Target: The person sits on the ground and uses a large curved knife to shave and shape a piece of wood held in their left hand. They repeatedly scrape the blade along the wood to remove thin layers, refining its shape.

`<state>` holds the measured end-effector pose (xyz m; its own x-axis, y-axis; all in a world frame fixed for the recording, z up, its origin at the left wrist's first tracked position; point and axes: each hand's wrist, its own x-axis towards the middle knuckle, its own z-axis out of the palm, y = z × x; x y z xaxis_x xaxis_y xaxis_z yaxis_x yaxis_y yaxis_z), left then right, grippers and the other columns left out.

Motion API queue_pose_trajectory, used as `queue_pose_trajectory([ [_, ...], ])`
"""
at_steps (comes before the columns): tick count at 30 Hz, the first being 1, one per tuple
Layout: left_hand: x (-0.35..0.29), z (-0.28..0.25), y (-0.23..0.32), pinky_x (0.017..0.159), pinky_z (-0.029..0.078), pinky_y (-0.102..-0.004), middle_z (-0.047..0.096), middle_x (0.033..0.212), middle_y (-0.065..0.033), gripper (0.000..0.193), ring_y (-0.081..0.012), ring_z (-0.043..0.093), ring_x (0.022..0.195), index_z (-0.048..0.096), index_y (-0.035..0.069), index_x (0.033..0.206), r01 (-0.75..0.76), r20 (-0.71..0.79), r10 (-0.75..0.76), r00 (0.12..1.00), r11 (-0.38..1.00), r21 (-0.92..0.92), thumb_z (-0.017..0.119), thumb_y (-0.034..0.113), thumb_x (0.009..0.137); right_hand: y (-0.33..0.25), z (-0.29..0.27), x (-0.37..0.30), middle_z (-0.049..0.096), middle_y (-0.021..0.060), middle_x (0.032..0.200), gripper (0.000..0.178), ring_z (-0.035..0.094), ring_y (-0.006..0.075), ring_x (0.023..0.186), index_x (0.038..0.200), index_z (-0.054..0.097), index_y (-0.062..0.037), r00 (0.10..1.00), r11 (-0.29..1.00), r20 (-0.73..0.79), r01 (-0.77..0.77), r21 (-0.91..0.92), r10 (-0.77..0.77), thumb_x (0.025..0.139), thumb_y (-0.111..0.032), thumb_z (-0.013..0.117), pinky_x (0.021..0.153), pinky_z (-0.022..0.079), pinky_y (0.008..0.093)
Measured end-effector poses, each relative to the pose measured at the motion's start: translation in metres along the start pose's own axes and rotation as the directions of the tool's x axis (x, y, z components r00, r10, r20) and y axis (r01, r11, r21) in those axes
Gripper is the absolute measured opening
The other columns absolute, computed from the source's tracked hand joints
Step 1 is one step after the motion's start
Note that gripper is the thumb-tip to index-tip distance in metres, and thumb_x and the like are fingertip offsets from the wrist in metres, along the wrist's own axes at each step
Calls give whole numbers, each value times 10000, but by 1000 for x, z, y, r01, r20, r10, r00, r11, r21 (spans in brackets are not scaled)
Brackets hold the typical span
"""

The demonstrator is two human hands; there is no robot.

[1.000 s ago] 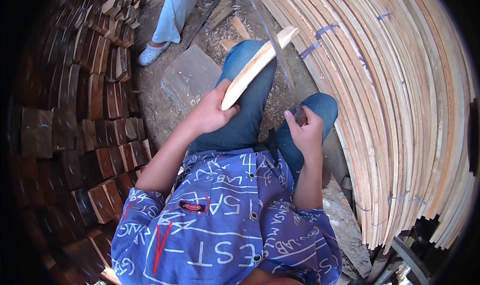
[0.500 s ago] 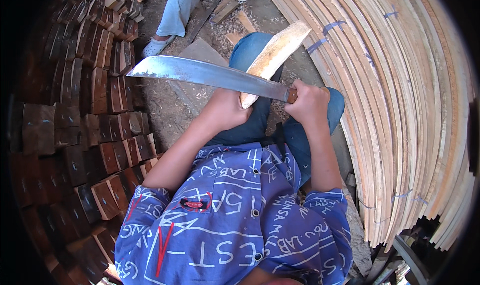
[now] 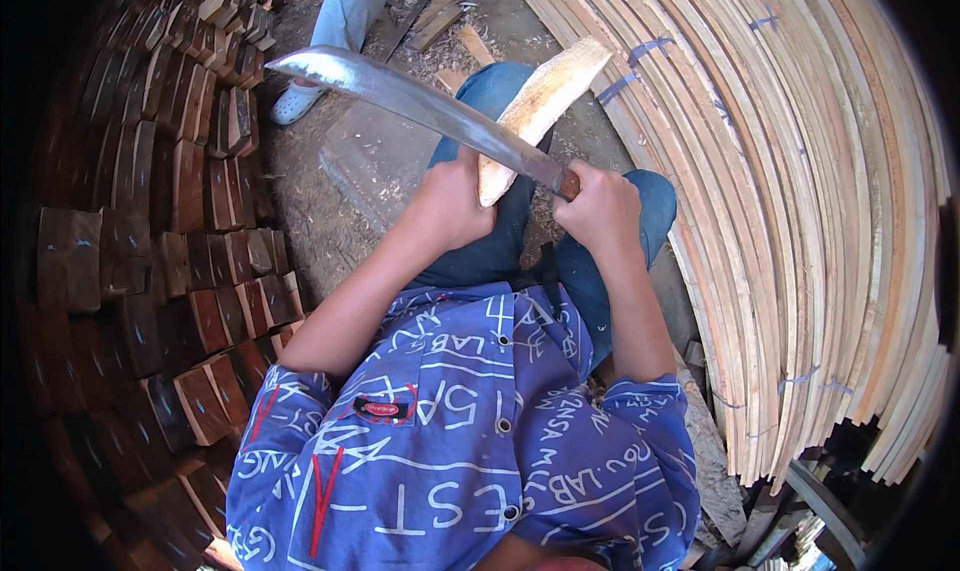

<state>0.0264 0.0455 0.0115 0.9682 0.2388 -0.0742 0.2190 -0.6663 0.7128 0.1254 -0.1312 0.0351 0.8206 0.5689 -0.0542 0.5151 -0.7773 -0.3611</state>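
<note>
My right hand [image 3: 603, 203] is wrapped round the wooden handle of a machete [image 3: 425, 106]. Its long, broad steel blade reaches up and to the left, crossing over a pale piece of wood [image 3: 550, 91]. That wood is short and thick, with rough faces and a tapered lower end. My left hand [image 3: 462, 203] grips it near the lower end, just below the blade; most of the left fingers are hidden behind it. From this angle I cannot tell whether the blade touches the wood. Both hands are in front of my bent knees [image 3: 640, 221] in blue trousers.
Dark cut wood blocks [image 3: 205, 316] are stacked high along the left. A large bundle of long pale wood strips [image 3: 770, 231], tied with blue bands, curves along the right. Ahead, another person's leg [image 3: 345, 11] stands on the floor near wood scraps [image 3: 437, 21] and shavings.
The machete's tip has swung upward, so the blade now slants more steeply across the wood. My right hand has shifted slightly left; the left hand still grips the wood.
</note>
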Motion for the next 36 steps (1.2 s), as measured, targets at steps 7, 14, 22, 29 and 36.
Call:
queue_pose_trajectory([
  [7, -2, -9, 10, 746, 477, -535, 596, 801, -356, 445, -516, 586, 827, 429, -97, 1099, 107, 47, -107, 993, 994, 12, 553, 39, 694, 39, -5, 28, 642, 190, 657, 213, 650, 375, 652, 758, 670, -54, 990, 995, -144, -6, -98, -9, 622, -216, 700, 607, 516, 445],
  [14, 3, -4, 4, 757, 506, -522, 599, 779, -366, 426, -512, 607, 788, 428, -110, 1030, 39, 29, -39, 999, 999, -18, 581, 43, 664, 14, -12, 14, 645, 194, 661, 201, 651, 377, 656, 744, 656, -43, 997, 998, -79, 4, -64, -9, 629, -204, 690, 606, 520, 442],
  [22, 2, -10, 4, 752, 488, -524, 592, 789, -366, 395, -516, 594, 812, 438, -105, 1018, -3, 36, 5, 999, 999, -53, 555, 25, 663, 28, -4, 31, 629, 172, 635, 177, 640, 369, 648, 712, 656, -77, 991, 992, -107, 64, -106, -76, 580, -193, 676, 585, 505, 448],
  [29, 6, -8, 6, 759, 485, -537, 584, 778, -378, 404, -519, 597, 809, 427, -103, 1007, 65, 61, -64, 996, 997, -29, 559, 31, 649, 38, -3, 32, 651, 180, 682, 229, 658, 363, 697, 775, 679, -72, 990, 997, -117, -76, -31, 72, 622, -241, 701, 609, 517, 447],
  [36, 6, -11, 7, 765, 480, -532, 593, 796, -364, 407, -514, 594, 835, 435, -81, 1024, 61, 92, -54, 994, 995, -75, 555, 38, 654, 17, -1, 20, 644, 171, 661, 192, 649, 369, 660, 733, 645, -69, 998, 996, -51, 39, -84, -43, 624, -222, 688, 600, 517, 451],
])
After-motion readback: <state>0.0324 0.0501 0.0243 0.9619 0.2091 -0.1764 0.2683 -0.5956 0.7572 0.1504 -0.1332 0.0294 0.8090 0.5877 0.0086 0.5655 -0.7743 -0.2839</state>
